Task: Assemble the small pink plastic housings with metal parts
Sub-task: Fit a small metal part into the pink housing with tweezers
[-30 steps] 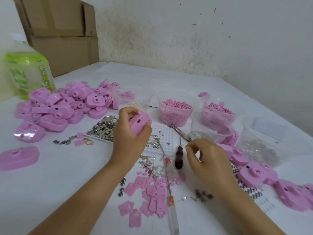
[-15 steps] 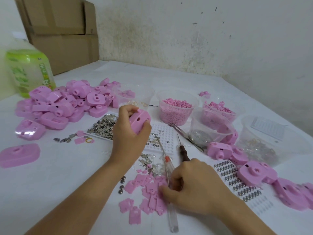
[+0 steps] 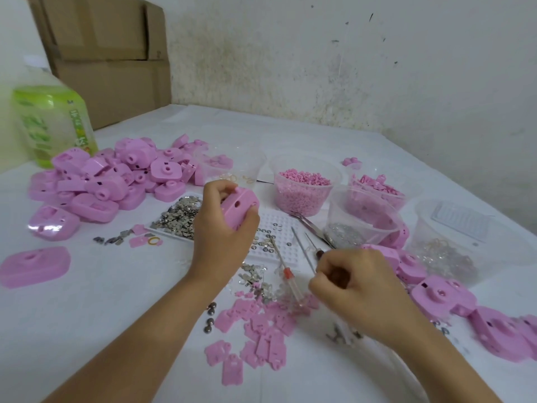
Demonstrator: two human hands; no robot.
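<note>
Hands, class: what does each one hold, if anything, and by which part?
The left hand grips a pink housing by its edges, fingers on top, thumb on the near side. The right hand grips an awl by its dark handle.

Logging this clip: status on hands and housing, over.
Left hand grips housing, held above table. Right hand grips awl by its handle. Screwdriver lies between hands, not blocking.
</note>
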